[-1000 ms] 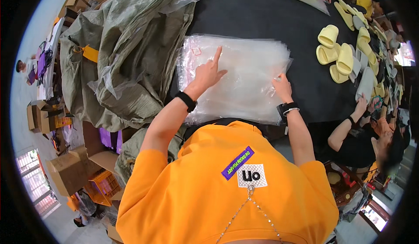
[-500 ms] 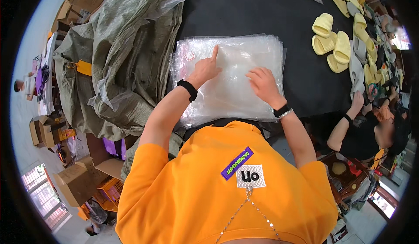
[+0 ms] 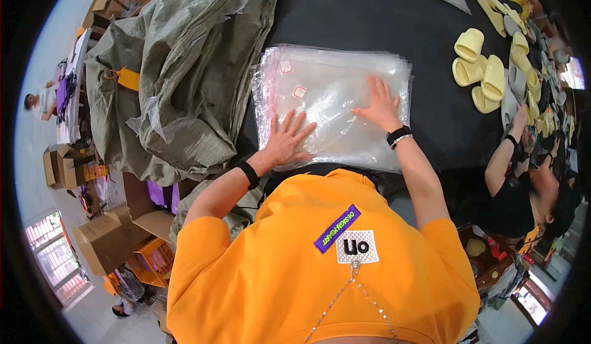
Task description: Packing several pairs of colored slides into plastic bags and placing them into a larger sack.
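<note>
A stack of clear plastic bags (image 3: 332, 131) lies flat on the black table (image 3: 345, 11) in front of me. My left hand (image 3: 286, 142) rests on the near left part of the stack with its fingers spread. On the right part of the stack lies my right hand (image 3: 380, 107), fingers and thumb apart. Neither hand grips anything. Small red-edged marks show on the bags near the upper left, and the stack's edges are slightly uneven.
A big grey-green woven sack (image 3: 178, 79) heaps up on the left. Pale yellow slippers (image 3: 492, 79) lie at the right, with more footwear beyond. A co-worker's arm (image 3: 502, 165) reaches in there. Cardboard boxes (image 3: 104, 245) and an orange crate (image 3: 154, 261) stand lower left.
My left hand has come down toward the near left edge, its pointing finger now joined by spread fingers. My right hand has opened out and shifted slightly right. The view has shifted a little.
</note>
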A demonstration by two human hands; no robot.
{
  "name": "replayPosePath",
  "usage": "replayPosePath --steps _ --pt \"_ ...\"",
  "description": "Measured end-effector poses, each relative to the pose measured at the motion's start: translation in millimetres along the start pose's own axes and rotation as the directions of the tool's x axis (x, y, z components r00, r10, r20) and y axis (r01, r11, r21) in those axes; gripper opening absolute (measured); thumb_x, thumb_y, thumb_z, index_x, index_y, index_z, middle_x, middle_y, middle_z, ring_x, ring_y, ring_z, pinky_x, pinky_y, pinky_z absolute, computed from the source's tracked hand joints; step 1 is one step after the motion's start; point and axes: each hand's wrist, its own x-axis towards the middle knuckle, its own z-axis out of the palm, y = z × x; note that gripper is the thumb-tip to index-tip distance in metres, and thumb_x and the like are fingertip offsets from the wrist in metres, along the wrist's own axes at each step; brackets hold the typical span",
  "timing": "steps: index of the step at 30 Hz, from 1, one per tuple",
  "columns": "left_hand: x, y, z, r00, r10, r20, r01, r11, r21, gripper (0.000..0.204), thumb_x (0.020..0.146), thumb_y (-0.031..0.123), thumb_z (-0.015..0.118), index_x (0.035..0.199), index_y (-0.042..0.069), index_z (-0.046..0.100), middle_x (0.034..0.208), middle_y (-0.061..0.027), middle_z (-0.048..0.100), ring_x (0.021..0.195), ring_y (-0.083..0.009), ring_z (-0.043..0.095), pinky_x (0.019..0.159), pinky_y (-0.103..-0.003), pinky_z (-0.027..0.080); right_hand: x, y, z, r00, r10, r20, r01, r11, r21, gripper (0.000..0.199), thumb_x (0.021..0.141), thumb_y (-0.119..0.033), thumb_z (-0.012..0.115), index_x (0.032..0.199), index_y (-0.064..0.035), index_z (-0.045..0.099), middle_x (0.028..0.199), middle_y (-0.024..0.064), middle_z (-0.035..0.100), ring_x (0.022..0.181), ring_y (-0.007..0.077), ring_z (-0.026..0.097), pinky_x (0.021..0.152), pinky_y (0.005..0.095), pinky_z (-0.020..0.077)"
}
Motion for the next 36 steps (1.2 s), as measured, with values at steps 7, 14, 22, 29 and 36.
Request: replayPosePath --steps 7,14,22,29,36 --pt "53 10 -81 0.851 -0.074 0.520 0.233 0.941 -0.247 0.054 0.085 0.050 0.046 0.128 0.017 0.043 0.129 -0.0168 0.044 0.116 -0.0359 0.044 0.093 -0.055 0.032 -2 -4 -5 0.999 -0.003 0.033 0.003 1.000 -0.009 0.108 0.059 -0.057 0.071 0.142 -0.0244 0.011 0.145 0.0180 0.015 0.134 0.0355 0.013 0.097 0.0680 0.0142" --pt "152 4 -86 0.931 0.174 -0.320 -0.132 0.980 0.149 0.060 0.081 0.038 0.058 0.134 0.021 0.034 0.135 -0.0170 0.034 0.122 -0.0377 0.035 0.095 -0.054 0.029 -3 -13 -9 0.996 -0.050 0.080 0.063 0.984 -0.167 0.104 0.055 -0.066 0.067 0.140 -0.0254 0.022 0.143 0.0208 0.016 0.132 0.0405 0.016 0.094 0.0720 0.0122" --pt "213 -55 -39 0.981 -0.177 -0.075 0.174 0.984 -0.050 0.051 0.085 0.045 0.048 0.129 0.020 0.040 0.116 -0.0126 0.053 0.109 -0.0325 0.047 0.089 -0.051 0.032 20 -10 -47 0.995 0.026 0.093 -0.021 0.998 -0.056 0.072 0.075 -0.053 0.058 0.135 -0.0229 0.035 0.132 0.0141 0.039 0.123 0.0308 0.034 0.093 0.0551 0.0263" --pt "212 -57 -46 0.987 -0.142 -0.070 0.135 0.986 -0.095 0.051 0.087 0.048 0.044 0.125 0.016 0.045 0.111 -0.0104 0.056 0.103 -0.0291 0.051 0.083 -0.046 0.035 61 25 -28 0.910 -0.275 -0.311 0.188 0.940 -0.283 0.054 0.080 -0.049 0.054 0.125 -0.0179 0.049 0.135 0.0126 0.036 0.127 0.0301 0.029 0.098 0.0575 0.0204" --pt "214 -77 -37 0.998 -0.063 -0.031 0.054 0.971 -0.231 0.054 0.086 0.052 0.043 0.121 0.012 0.047 0.104 -0.0121 0.059 0.098 -0.0299 0.055 0.082 -0.045 0.036 78 16 -35 0.986 -0.159 -0.048 0.152 0.980 -0.130 0.067 0.076 -0.053 0.057 0.131 -0.0181 0.040 0.137 0.0118 0.033 0.131 0.0304 0.022 0.101 0.0625 0.0085"
